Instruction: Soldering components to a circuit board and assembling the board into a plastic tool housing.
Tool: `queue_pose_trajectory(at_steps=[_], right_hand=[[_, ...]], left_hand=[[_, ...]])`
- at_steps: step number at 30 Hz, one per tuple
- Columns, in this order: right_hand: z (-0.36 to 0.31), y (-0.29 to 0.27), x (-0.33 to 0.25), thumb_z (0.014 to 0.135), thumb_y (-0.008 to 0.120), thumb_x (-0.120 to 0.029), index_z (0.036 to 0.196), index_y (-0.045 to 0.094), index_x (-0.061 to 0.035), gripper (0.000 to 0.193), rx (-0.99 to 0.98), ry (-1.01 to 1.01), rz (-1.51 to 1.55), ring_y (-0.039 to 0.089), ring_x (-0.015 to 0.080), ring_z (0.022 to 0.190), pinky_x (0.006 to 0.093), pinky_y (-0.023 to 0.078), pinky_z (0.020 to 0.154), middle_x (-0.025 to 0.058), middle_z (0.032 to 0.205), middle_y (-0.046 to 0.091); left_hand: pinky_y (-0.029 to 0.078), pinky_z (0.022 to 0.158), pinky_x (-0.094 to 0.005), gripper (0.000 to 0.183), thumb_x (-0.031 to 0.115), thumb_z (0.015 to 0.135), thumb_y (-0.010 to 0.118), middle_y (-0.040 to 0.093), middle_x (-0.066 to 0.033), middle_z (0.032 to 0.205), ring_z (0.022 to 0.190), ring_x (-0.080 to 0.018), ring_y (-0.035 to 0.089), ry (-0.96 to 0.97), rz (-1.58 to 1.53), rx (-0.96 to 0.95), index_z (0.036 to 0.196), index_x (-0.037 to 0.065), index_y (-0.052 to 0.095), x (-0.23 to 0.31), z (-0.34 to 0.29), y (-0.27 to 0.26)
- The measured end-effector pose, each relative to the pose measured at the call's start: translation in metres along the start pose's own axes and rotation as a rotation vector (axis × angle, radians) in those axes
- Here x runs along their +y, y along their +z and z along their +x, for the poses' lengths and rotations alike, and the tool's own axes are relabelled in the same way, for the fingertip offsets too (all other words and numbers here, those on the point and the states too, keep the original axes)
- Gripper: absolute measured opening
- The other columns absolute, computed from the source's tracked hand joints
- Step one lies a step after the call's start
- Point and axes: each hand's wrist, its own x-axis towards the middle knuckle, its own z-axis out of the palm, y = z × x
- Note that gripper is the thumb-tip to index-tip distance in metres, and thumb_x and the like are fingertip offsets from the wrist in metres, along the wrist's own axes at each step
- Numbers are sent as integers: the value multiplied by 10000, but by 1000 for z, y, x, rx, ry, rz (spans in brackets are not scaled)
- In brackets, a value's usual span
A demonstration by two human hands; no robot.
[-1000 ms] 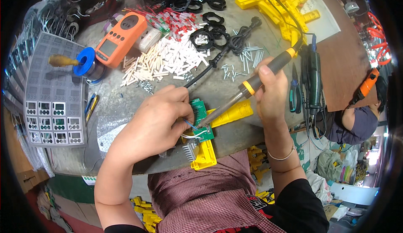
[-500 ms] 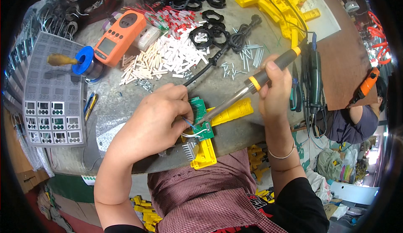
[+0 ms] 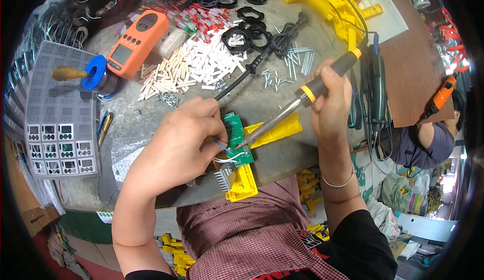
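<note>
My right hand (image 3: 330, 98) is wrapped round the dark handle of a soldering iron (image 3: 269, 123). Its tip meets a green circuit board (image 3: 234, 133) near the solder pads. Beside the board's left edge, my left hand (image 3: 184, 136) pinches a thin blue wire (image 3: 221, 144) that runs to the board. White wires (image 3: 228, 160) loop at the board's lower left, above a finned metal heat sink (image 3: 222, 179). The board lies across yellow plastic housing parts (image 3: 243, 186). A black cable (image 3: 234, 84) leads from behind my left hand to a coil farther back.
At the left are a solder spool (image 3: 104, 78), an orange multimeter (image 3: 136, 45) and a printed sheet (image 3: 60, 98). White sleeves (image 3: 212, 60), screws and black rings (image 3: 236, 39) lie behind. Yellow housings (image 3: 348, 12) are back right; another person (image 3: 428, 146) sits at the right.
The board, housing and both hands appear slightly shifted left and up, along with much of the bench. The iron's tip stays on the board, and both grips are kept.
</note>
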Motion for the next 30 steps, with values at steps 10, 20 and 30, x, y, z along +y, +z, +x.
queue_pose_trajectory(at_steps=[10, 20, 30], right_hand=[[1, -11, -1, 926, 576, -229, 838, 545, -97, 162, 18, -7, -23, 348, 8, 539, 199, 280, 462, -74, 670, 435], [5, 0, 14, 940, 595, -259, 936, 525, -34, 235, -109, 25, 62, 473, 74, 673, 285, 426, 574, -9, 738, 505], [14, -13, 5, 958, 593, -306, 862, 581, -80, 245, -127, -15, -70, 438, 40, 659, 271, 387, 548, -53, 705, 494]], left_hand=[[452, 735, -407, 104, -36, 662, 661, 530, -125, 803, 839, -333, 540, 62, 13, 3, 737, 8, 603, 1, 7, 1], [458, 686, -301, 112, -75, 762, 683, 569, -111, 822, 759, -228, 548, -38, 102, -96, 840, -16, 629, 13, -3, -6], [481, 760, -343, 190, -51, 554, 683, 599, -120, 813, 849, -264, 621, -85, 59, 177, 734, 7, 667, 5, -4, 2]])
